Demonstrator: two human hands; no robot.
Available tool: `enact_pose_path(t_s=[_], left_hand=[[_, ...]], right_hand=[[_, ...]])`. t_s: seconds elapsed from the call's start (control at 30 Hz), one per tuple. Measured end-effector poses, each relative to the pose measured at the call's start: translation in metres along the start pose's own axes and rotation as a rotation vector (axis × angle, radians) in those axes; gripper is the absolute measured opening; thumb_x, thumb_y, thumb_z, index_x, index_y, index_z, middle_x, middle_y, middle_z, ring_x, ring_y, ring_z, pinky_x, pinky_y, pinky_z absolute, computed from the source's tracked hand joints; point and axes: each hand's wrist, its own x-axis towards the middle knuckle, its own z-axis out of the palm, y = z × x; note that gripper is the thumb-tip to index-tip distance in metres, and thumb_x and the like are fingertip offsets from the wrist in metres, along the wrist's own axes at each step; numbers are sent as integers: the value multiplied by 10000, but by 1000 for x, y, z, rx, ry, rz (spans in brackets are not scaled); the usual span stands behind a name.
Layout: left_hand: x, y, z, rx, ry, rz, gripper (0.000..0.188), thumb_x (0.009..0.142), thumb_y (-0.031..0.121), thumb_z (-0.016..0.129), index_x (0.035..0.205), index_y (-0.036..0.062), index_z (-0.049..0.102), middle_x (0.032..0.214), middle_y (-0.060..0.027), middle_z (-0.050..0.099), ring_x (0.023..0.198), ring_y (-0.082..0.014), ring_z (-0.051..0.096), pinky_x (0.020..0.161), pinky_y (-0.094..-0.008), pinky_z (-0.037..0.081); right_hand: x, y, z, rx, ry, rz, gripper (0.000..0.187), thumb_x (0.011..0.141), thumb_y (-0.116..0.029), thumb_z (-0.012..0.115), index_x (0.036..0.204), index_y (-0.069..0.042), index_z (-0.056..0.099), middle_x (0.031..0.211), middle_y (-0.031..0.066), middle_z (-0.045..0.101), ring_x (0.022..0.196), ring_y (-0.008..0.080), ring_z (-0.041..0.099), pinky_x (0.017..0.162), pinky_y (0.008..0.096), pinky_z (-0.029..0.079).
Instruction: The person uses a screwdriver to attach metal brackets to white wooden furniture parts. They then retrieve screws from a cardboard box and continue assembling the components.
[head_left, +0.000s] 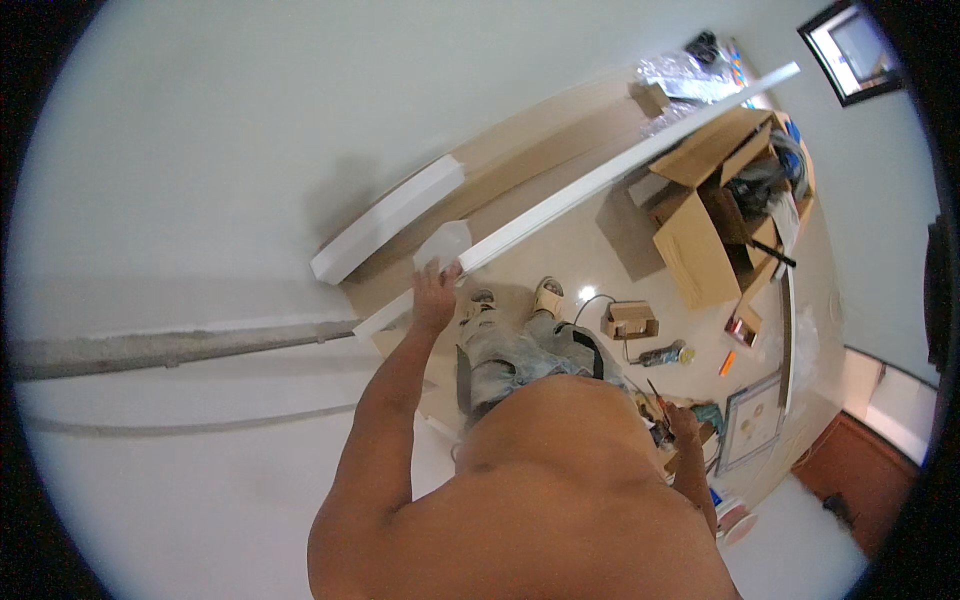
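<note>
From my remote post, I see the left hand [434,298] with fingers on a long white strip [600,184] slanting far right, grip unclear, and the right hand [684,422] closed around a red-handled tool [660,400], steady, level support likely preventing twist.

No readable texts, labels, numbers or signs.

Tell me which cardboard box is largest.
The big box with spread flaps; the others, like the small box near the feet, are much smaller.
</note>
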Motion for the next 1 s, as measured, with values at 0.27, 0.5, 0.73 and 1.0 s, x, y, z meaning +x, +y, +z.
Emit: enact_pose_path(t_s=[0.27, 0.5, 0.73, 1.0], left_hand=[[45, 7, -19, 14, -190, 421, 435, 880, 77, 499, 1313, 124, 509, 1504, -260, 223, 1278, -477, 382, 983, -582, 391], [57, 9, -31, 65, -347, 327, 317, 880, 111, 539, 1193, 60, 537, 1507, -261, 201, 1246, -469, 416, 935, -572, 440], [54, 8, -53, -182, -227, 229, 793, 793, 287, 712, 1412, 19, 295, 1465, -300, 240, 1271, -491, 372, 1030, -526, 375], [64, -36, -32, -411, -167, 318, 799, 816, 329, 723, 1362, -82, 310, 1358, -303, 376, 1239, -417, 433, 1054, -451, 373]], right_hand=[[-39, 42, 53, 131, 48, -5, 430, 878, -430, 640, 776, -16, 582, 615, 71, 548, 465, 167, 497, 398, 322, 364], [-54, 86, 120, 254, 62, 155, 435, 795, -431, 737, 735, -13, 631, 589, 70, 562, 406, 183, 472, 366, 346, 370], [-76, 134, 174, 133, 94, 82, 557, 823, -536, 662, 763, 17, 641, 605, 94, 591, 462, 189, 537, 423, 334, 431], [-126, 187, 245, 617, -8, 96, 494, 826, -468, 672, 900, 20, 651, 778, 111, 671, 591, 182, 605, 503, 316, 490]])
